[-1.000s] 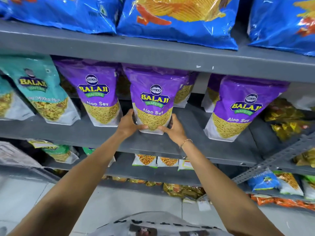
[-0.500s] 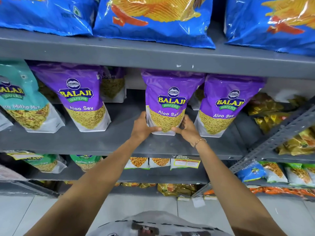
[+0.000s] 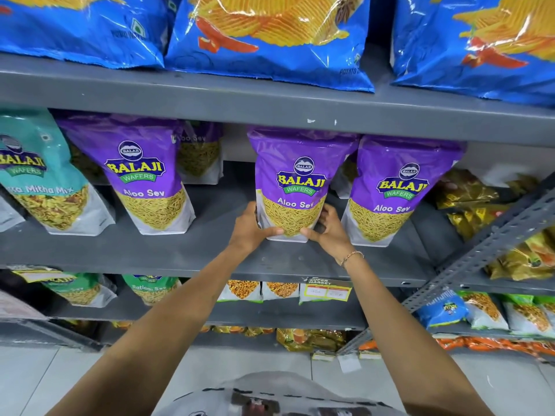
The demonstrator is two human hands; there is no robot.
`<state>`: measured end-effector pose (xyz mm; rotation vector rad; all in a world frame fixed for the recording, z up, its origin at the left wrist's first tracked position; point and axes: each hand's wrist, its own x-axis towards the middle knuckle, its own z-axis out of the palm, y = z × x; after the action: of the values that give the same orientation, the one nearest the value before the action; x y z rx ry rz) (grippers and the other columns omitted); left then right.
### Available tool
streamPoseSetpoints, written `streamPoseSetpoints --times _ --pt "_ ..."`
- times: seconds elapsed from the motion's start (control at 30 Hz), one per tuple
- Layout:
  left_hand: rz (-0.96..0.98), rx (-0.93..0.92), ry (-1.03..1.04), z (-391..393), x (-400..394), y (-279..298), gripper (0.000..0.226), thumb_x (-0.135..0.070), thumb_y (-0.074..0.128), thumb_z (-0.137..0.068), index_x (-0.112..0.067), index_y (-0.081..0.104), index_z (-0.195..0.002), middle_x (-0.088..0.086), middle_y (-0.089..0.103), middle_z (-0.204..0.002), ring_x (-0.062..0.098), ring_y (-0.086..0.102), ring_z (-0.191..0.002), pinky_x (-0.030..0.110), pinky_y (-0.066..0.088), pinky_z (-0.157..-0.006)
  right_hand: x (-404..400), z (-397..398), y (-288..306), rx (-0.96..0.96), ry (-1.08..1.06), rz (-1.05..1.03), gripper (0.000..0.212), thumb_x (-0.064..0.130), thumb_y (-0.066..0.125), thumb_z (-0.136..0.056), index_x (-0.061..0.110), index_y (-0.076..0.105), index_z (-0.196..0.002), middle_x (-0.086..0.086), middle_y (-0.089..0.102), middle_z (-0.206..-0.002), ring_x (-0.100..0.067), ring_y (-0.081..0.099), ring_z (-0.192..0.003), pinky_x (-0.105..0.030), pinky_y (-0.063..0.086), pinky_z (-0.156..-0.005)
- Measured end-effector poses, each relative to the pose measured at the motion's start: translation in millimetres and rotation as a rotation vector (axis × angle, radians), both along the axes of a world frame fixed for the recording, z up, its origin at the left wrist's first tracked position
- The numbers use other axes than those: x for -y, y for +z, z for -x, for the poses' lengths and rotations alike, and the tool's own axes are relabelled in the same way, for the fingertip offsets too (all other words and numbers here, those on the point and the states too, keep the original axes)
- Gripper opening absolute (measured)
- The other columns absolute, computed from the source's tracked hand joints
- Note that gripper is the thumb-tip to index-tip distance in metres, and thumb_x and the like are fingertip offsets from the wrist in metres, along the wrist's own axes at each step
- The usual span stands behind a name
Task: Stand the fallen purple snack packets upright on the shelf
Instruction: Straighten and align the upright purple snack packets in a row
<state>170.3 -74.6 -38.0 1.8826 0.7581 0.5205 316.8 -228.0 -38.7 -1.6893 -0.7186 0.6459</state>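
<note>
Both forearms bare, no sleeves. Right wrist w/ thin beaded bracelet (image 3: 352, 258). Grey top (image 3: 270, 397) w/ dark printed markings at the frame's bottom edge.

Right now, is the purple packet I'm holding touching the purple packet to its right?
Cannot tell. In the head view, the held packet and its right neighbour meet near their tops, but overlap could hide a gap.

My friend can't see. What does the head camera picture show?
Two bare hands, left hand and right hand, hold the bottom of an upright purple Aloo Sev packet on a grey shelf. Two more purple packets stand either side, and blue crisp bags sit above.
</note>
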Motion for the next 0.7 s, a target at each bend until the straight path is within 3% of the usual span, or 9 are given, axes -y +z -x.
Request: streamPoseSetpoints --times 0.07,0.13,0.2,0.27,0.33,0.4,0.5,0.6,0.7 --pt "0.003 0.021 0.002 6 -2 -2 0.079 -0.038 0.085 -0.061 -0.019 0.044 -0.126 0.001 0.059 -0.128 0.016 0.058 -0.111 0.010 0.044 -0.071 5 12 -2 0.057 -0.089 -0.030 0.086 0.021 0.080 -0.070 0.017 0.026 -0.137 -0.005 0.043 -0.140 -0.016 0.044 -0.128 -0.033 0.040 -0.104" --pt "-0.002 0.038 0.040 19 -8 -3 0.082 -0.034 0.084 -0.064 -0.017 0.042 -0.132 -0.002 0.057 -0.128 0.012 0.055 -0.111 0.015 0.044 -0.082 8 35 -8 0.153 -0.232 -0.037 0.081 0.026 0.078 -0.072 0.015 0.029 -0.136 -0.004 0.039 -0.141 -0.014 0.040 -0.128 -0.031 0.036 -0.105" --pt "-0.017 0.052 0.093 36 -14 -6 0.076 -0.032 0.083 -0.066 -0.015 0.047 -0.130 -0.004 0.057 -0.121 0.009 0.055 -0.105 0.014 0.043 -0.085 9 65 -15 0.231 -0.376 -0.062 0.059 0.024 0.072 -0.079 0.013 0.039 -0.126 -0.003 0.044 -0.130 -0.017 0.043 -0.120 -0.035 0.038 -0.105" --pt "-0.006 0.077 0.162 56 -22 -7 0.059 -0.026 0.082 -0.068 -0.012 0.056 -0.119 0.000 0.062 -0.108 0.010 0.059 -0.094 0.006 0.044 -0.078 1 92 -14 0.313 -0.451 -0.095 0.031 0.016 0.064 -0.084 0.012 0.049 -0.111 -0.001 0.049 -0.113 -0.018 0.049 -0.105 -0.044 0.043 -0.099" --pt "0.026 0.124 0.238 74 -26 -5 0.042 -0.020 0.080 -0.071 -0.010 0.061 -0.106 0.004 0.064 -0.094 0.012 0.060 -0.082 0.015 0.049 -0.077 -10 109 -9 0.374 -0.431 -0.103 0.013 0.010 0.058 -0.088 0.009 0.054 -0.100 -0.004 0.054 -0.102 -0.019 0.053 -0.094 -0.047 0.046 -0.092" --pt "0.017 0.161 0.314 97 -35 -3 0.030 -0.019 0.078 -0.073 -0.010 0.062 -0.097 0.006 0.063 -0.084 0.013 0.059 -0.075 0.023 0.050 -0.075 -28 126 -3 0.393 -0.361 -0.119 0.007 0.007 0.055 -0.089 0.006 0.057 -0.095 -0.008 0.060 -0.098 -0.020 0.057 -0.089 -0.039 0.051 -0.082" --pt "-0.050 0.234 0.439 134 -56 0 0.023 -0.019 0.078 -0.073 -0.013 0.061 -0.089 0.005 0.062 -0.074 0.011 0.057 -0.066 0.008 0.043 -0.062 -58 148 3 0.369 -0.246 -0.121 0.010 0.006 0.053 -0.089 0.007 0.060 -0.097 -0.008 0.064 -0.097 -0.017 0.058 -0.085 -0.020 0.048 -0.071" --pt "-0.157 0.271 0.563 162 -81 2 0.034 -0.019 0.080 -0.069 -0.016 0.054 -0.090 0.005 0.057 -0.077 0.016 0.051 -0.063 0.019 0.044 -0.063 -86 161 5 0.367 -0.165 -0.120 0.011 0.007 0.054 -0.089 0.008 0.060 -0.099 -0.002 0.063 -0.092 -0.015 0.058 -0.083 -0.017 0.045 -0.073" --pt "-0.163 0.308 0.519 182 -110 3 0.057 -0.016 0.083 -0.066 -0.010 0.045 -0.109 0.006 0.051 -0.096 0.017 0.052 -0.082 0.022 0.045 -0.075 -121 177 5 0.315 -0.103 -0.111 0.018 0.009 0.058 -0.088 0.005 0.057 -0.105 -0.009 0.063 -0.102 -0.020 0.059 -0.088 -0.030 0.050 -0.079"
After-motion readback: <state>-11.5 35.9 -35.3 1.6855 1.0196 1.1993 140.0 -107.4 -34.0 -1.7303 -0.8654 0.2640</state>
